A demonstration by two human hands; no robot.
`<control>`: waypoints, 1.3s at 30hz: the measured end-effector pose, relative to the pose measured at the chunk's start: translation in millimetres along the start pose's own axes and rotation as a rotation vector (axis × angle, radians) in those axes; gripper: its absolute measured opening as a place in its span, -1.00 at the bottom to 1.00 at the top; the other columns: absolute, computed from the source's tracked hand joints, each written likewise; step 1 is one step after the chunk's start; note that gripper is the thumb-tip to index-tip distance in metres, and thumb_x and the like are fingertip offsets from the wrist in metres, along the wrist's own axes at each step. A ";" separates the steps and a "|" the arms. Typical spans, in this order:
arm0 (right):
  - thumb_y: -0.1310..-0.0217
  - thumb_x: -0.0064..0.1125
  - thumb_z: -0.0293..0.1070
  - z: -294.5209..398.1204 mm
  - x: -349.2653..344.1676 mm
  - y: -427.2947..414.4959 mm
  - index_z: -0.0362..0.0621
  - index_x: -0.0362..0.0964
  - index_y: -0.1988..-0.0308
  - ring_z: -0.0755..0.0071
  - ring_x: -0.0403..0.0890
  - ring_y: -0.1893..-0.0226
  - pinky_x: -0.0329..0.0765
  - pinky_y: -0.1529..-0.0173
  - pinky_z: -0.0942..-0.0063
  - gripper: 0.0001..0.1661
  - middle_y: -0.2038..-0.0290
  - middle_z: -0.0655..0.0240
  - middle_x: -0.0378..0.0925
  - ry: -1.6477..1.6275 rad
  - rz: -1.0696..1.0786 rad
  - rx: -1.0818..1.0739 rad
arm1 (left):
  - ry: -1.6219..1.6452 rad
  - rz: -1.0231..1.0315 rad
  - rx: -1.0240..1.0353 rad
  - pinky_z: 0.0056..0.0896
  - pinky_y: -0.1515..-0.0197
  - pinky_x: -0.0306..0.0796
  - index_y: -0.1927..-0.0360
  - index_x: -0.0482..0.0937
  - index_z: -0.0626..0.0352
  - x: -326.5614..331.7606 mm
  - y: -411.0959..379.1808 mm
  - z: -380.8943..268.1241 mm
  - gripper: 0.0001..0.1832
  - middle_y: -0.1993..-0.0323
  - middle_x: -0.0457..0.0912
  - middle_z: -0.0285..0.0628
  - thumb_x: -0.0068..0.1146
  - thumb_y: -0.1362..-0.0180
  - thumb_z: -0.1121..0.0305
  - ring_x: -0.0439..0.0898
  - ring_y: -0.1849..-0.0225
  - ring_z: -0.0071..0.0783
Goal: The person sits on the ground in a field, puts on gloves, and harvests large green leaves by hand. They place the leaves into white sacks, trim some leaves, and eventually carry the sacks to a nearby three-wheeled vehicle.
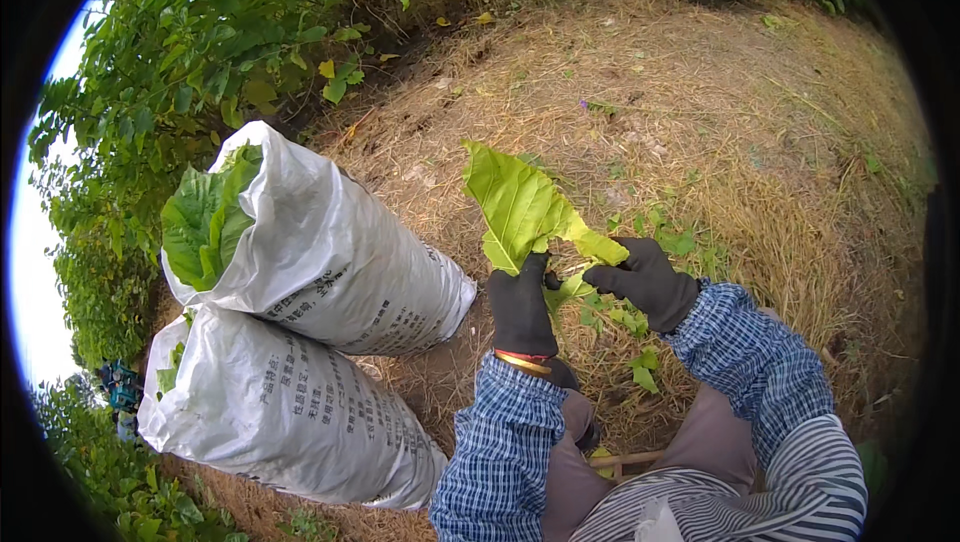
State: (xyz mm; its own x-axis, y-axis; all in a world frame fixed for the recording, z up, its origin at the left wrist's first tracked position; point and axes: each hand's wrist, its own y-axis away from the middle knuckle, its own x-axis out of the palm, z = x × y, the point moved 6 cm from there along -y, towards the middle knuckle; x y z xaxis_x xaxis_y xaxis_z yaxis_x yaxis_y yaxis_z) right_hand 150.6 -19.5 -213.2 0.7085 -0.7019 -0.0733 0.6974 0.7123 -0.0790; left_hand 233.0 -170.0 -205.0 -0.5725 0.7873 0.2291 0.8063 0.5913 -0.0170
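Between my two dark-gloved hands is a large yellow-green leaf (517, 204), with a ragged edge along its right side. My left hand (523, 309) grips its lower part, thumb and fingers against the blade. The narrower right end of the leaf is pinched in the fingers of my right hand (646, 283). A smaller piece of leaf (571, 288) hangs below, between the hands; whether it is joined to the large one, I cannot tell. Left of my hands stands a white woven sack (337, 242) stuffed with green leaves (206, 223).
A second white sack (300, 411) with printed writing leans against the first. Leafy bushes (225, 39) line the upper left. Dry straw (720, 106) covers the ground, with leaf scraps (643, 369) near my feet. Part of a wooden seat or frame (630, 459) shows between my legs.
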 end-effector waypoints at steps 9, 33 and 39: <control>-0.25 0.30 -0.30 1.2 -57.9 17.5 -0.29 0.59 0.18 0.69 0.45 0.59 0.34 0.52 0.61 -0.74 0.54 0.39 0.57 -0.061 -0.130 0.105 | 0.227 -0.042 -0.078 -0.27 0.30 0.58 0.21 0.46 0.38 22.3 -11.2 23.8 -0.86 0.46 0.44 -0.24 -0.07 -0.23 0.52 0.45 0.50 -0.50; -0.09 0.35 -0.38 0.1 -19.3 -13.8 -0.33 0.35 -0.15 0.42 0.58 0.19 0.57 0.08 0.41 -0.36 0.19 0.26 0.54 0.121 0.122 0.055 | 0.157 0.157 -0.187 -0.33 0.41 0.50 0.15 0.58 0.37 4.5 8.1 13.9 -0.56 0.47 0.54 -0.19 0.09 -0.29 0.08 0.55 0.47 -0.43; -0.23 0.19 -0.29 0.8 21.1 -47.8 -0.32 0.52 0.15 0.55 0.53 0.39 0.47 0.27 0.53 -0.70 0.40 0.37 0.55 -0.064 0.167 -0.001 | -0.070 0.318 -0.211 -0.38 0.48 0.50 0.16 0.57 0.39 -6.6 7.6 33.7 -0.36 0.42 0.58 -0.16 -0.03 -0.33 -0.16 0.56 0.47 -0.45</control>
State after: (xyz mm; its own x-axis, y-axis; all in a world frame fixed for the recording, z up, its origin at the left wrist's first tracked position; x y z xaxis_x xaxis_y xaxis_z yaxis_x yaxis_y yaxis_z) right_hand 132.4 -68.4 -210.1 0.8202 -0.5717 -0.0221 0.5691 0.8191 -0.0718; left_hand 237.8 -164.8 -239.4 -0.2915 0.9400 0.1775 0.9540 0.2721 0.1259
